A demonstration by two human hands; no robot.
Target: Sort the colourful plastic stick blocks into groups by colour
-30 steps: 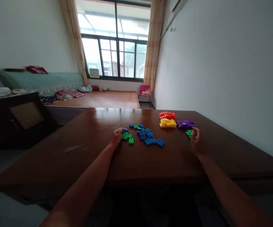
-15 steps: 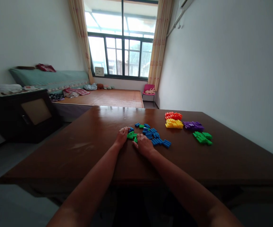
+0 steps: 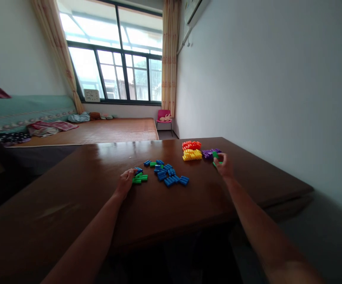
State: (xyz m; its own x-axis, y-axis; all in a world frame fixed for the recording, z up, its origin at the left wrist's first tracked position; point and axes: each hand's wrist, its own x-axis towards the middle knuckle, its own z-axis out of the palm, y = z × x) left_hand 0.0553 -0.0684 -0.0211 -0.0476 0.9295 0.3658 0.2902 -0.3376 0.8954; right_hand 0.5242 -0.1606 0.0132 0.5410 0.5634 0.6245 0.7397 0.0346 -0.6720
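My right hand (image 3: pixel 224 165) is at the right of the table, thumb and fingers pinching a green toy block (image 3: pixel 215 154). Below those fingers lies another green block (image 3: pixel 217 163), partly hidden by the hand. My left hand (image 3: pixel 126 181) rests on the table with its fingers loosely apart, touching the side of a small group of green blocks (image 3: pixel 140 179). A blue block (image 3: pixel 138 170) lies at its fingertips. Between the hands is a loose spread of blue blocks (image 3: pixel 171 180), with a few green pieces (image 3: pixel 153 164) among its far ones.
Toward the back right of the brown table (image 3: pixel 159 213) are a red block pile (image 3: pixel 191 145), a yellow pile (image 3: pixel 192 154) and a purple pile (image 3: pixel 208 154). A bed (image 3: pixel 120 128) and a pink chair (image 3: pixel 164 114) stand beyond the table, and a wall (image 3: pixel 262 98) runs along the right.
My right hand has moved from the central blocks to the right, beside the purple pile, and now holds a green block. My left hand stays by the green blocks. The view has turned right.
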